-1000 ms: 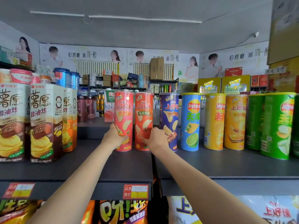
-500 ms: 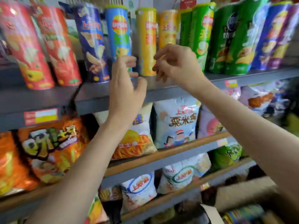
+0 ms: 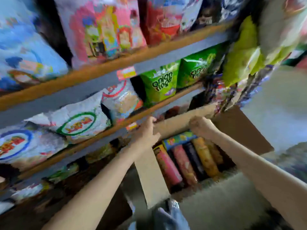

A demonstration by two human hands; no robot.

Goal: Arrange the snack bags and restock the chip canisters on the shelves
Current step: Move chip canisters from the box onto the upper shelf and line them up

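The view is blurred by motion. A cardboard box [image 3: 151, 180] stands open on the floor below the shelves. Several chip canisters [image 3: 187, 161] lie side by side in it: pink, dark and orange ones, with a blue-green one [image 3: 177, 138] across their far ends. My left hand [image 3: 147, 131] reaches down to the box's far left corner, fingers stretched against the flap there. My right hand [image 3: 198, 126] hovers over the far side of the box with its fingers curled downward; the blur hides whether it holds anything. Green onion-ring bags [image 3: 162, 83] stand on a middle shelf.
White snack bags [image 3: 78, 125] lean on the shelf left of the box, and pink and blue bags [image 3: 103, 32] fill the shelf above. Orange-edged shelf fronts [image 3: 99, 73] run diagonally. Hanging yellow-green packs [image 3: 244, 52] crowd the upper right. Grey floor lies to the right.
My view has swung from the canister shelf down to the box on the floor. Both hands left the red canisters, came away empty and dropped to the box.
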